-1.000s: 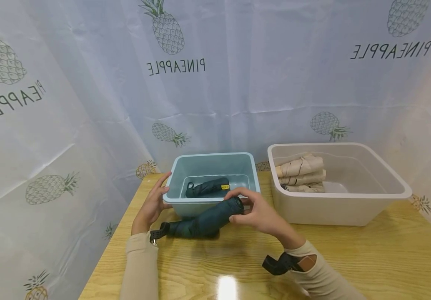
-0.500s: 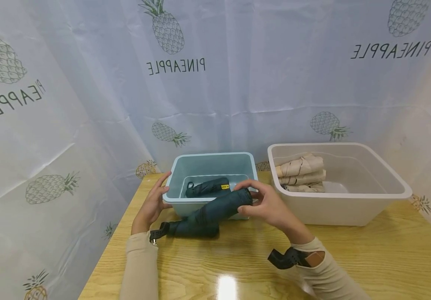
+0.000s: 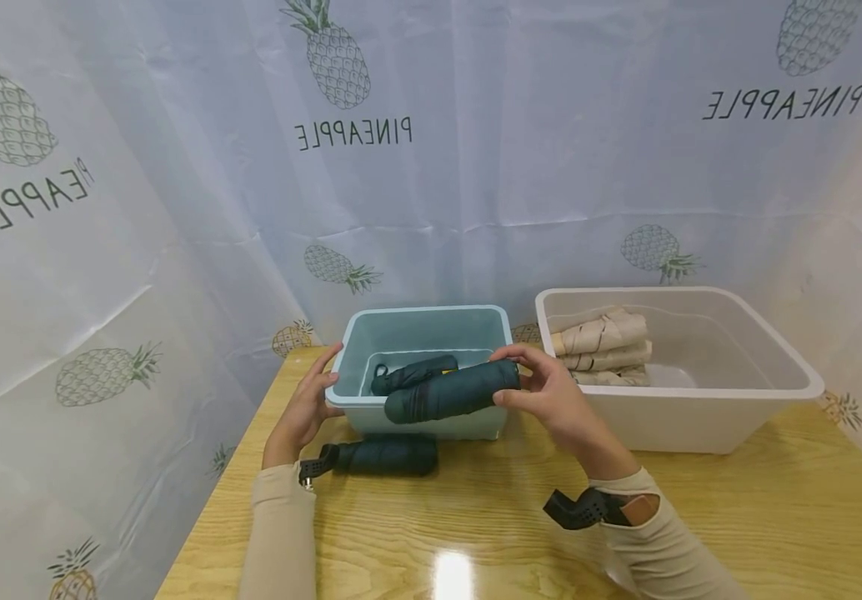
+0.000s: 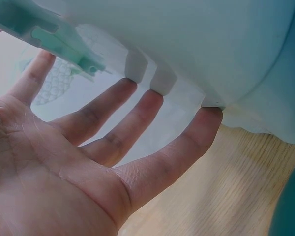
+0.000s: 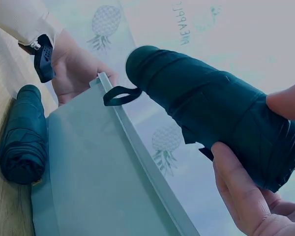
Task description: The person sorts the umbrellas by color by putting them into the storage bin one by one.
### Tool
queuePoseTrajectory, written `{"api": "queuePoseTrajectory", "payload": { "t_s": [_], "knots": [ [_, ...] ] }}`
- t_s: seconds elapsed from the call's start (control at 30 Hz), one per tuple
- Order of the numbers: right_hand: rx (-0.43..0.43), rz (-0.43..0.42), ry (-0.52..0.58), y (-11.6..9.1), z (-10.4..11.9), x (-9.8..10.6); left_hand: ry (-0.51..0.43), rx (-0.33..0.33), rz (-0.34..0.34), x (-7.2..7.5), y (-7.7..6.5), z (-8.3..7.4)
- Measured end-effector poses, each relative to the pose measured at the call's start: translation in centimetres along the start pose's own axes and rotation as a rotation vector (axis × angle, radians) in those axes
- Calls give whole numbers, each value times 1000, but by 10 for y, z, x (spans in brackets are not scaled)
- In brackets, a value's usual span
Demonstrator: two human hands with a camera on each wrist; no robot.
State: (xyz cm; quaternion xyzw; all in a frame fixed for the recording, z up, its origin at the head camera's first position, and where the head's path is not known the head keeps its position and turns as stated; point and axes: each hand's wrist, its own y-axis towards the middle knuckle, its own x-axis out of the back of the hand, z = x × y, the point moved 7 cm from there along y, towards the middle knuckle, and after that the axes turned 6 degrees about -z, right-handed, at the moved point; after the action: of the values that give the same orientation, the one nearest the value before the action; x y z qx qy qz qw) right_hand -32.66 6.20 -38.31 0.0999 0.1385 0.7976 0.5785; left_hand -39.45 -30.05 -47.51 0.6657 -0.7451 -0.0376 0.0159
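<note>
My right hand (image 3: 554, 400) pinches one end of a folded dark-green umbrella (image 3: 453, 393), held roughly level over the front rim of a light-blue bin (image 3: 416, 315). Its wrist loop hangs by the bin's edge in the right wrist view, where thumb and fingers clasp the umbrella (image 5: 201, 103). My left hand (image 3: 307, 408) is at the bin's left end; in the left wrist view its extended fingers (image 4: 157, 157) touch the outer wall. Inside the bin lies another dark umbrella (image 3: 412, 372), partly covered by the held one. A third umbrella (image 3: 393, 456) rests on the table before the bin.
To the right stands a larger white bin (image 3: 671, 417) with several beige folded umbrellas (image 3: 602, 333) at its left side. The wooden table (image 3: 521, 533) extends in front. A pineapple-print curtain (image 3: 476, 183) hangs behind and at the sides.
My right hand has moved right and up, carrying the umbrella from above the table umbrella to the bin's front rim, where it now lies more level. My left hand keeps its place.
</note>
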Motion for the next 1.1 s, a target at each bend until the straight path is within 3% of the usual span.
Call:
{"api": "queuePoseTrajectory", "payload": {
  "t_s": [0.3,0.47,0.6,0.83,1.1],
  "knots": [
    [-18,-112,-1,2,2,10,-4,-6,-1,-1,-2,-1],
    [-93,-149,1,9,1,11,-11,-5,-1,-2,-4,0],
    [-159,-156,46,20,-1,8,-17,-10,-3,-2,-4,-1],
    [-194,-141,168,46,-2,0,-16,-19,0,-2,-4,-1],
    [-269,-110,202,69,-11,-5,-10,-15,-3,-2,-3,-2]
  ]
}}
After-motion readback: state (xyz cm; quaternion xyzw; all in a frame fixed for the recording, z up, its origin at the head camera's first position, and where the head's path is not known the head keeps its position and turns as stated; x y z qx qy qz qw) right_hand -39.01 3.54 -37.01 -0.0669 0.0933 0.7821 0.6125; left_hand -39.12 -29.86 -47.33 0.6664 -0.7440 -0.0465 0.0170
